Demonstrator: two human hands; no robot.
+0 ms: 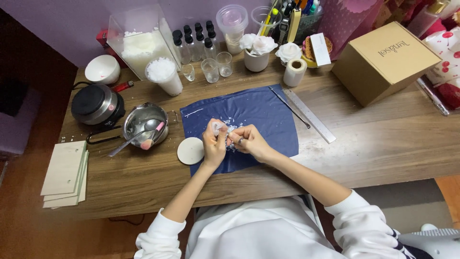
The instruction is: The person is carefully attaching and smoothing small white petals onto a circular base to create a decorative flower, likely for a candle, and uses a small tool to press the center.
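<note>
Pot left of cloth; ruler right; disc probably overlapping cloth edge.

A cardboard box is sitting at two o'clock, a steel ruler lying beside it. A hot plate and pot are resting at nine o'clock, glass cups standing at twelve.

Bare tabletop is left free right of the blue mat; passage leftward is blocked by the white disc and metal pot.
</note>
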